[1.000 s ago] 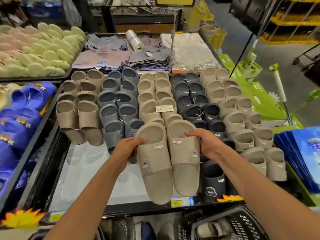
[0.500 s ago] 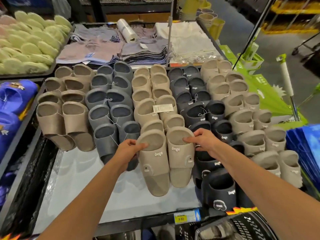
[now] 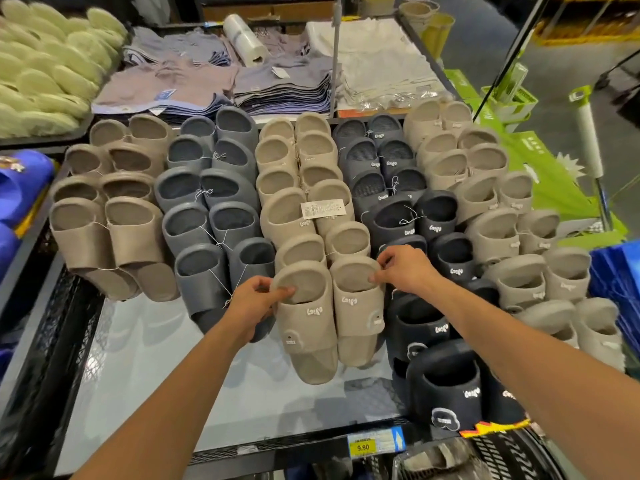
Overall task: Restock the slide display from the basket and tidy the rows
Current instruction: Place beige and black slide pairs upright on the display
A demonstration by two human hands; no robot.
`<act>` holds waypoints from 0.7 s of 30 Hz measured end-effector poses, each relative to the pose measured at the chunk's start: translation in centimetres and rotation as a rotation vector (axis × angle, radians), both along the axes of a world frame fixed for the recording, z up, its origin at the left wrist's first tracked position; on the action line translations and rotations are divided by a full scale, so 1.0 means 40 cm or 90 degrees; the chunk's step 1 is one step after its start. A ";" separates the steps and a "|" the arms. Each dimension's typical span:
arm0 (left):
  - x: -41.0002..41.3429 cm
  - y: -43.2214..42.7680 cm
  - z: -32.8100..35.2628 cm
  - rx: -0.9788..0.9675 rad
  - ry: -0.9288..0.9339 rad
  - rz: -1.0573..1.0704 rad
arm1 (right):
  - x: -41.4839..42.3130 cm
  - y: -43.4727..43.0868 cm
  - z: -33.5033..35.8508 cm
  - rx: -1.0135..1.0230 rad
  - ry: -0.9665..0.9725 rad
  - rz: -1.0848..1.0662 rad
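My left hand [image 3: 254, 301] grips one heel rim, right hand [image 3: 407, 271] pinches the other; beige pair [image 3: 311, 327] held by heels, likely to square it in-row.

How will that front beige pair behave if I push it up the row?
Gripped at the heels by left hand and right hand, the beige pair shows no sag: probably stiff, light foam. The tray looks glossy, so it should slide easily. Heels overlap the pair behind, so that may shift.

Grey shop floor [image 3: 485, 50]; perhaps concrete
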State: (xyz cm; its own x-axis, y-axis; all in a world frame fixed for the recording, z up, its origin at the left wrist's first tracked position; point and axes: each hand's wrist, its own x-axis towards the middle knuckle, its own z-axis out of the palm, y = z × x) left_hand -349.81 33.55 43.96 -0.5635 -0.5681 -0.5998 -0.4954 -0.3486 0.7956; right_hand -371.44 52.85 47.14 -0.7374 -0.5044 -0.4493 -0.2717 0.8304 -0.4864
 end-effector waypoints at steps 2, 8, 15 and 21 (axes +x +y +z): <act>-0.008 0.011 -0.002 -0.001 0.004 0.012 | -0.007 -0.006 -0.008 0.028 0.036 0.032; -0.015 0.019 -0.044 -0.027 -0.011 0.015 | -0.019 -0.005 -0.036 0.102 0.079 0.109; -0.027 0.015 -0.065 -0.039 0.004 0.022 | -0.014 -0.013 -0.069 0.151 0.155 0.222; -0.007 0.025 -0.093 -0.086 -0.022 -0.002 | -0.008 -0.012 -0.079 0.163 0.218 0.271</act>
